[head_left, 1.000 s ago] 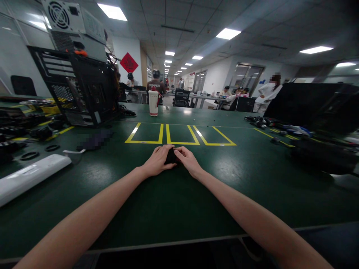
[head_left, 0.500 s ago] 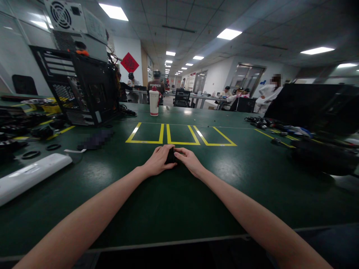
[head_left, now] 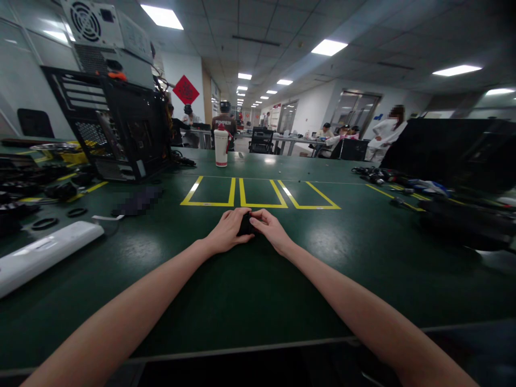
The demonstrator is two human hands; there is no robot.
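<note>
Between my two hands is a small black object [head_left: 245, 226], too dark and too covered for its kind to be told. My left hand [head_left: 228, 231] wraps round its left side, with fingers over the far edge and the thumb along the near edge. From the right, my right hand [head_left: 269, 228] pinches it with thumb and fingertips. Both hands rest low over the green table [head_left: 226, 301], just on the near side of the yellow tape outlines [head_left: 262, 206].
A black computer case [head_left: 121, 129] with power supplies [head_left: 107, 27] on top stands left. Near it lie a white power strip [head_left: 48, 252] and black rings [head_left: 44, 223]. A white cup [head_left: 221, 148] stands at the back. Cables [head_left: 373, 174] and a dark monitor-like panel [head_left: 451, 156] are right.
Both hands keep their hold on the black object in the same spot. Only a very slight shift of the right fingertips and of the view shows.
</note>
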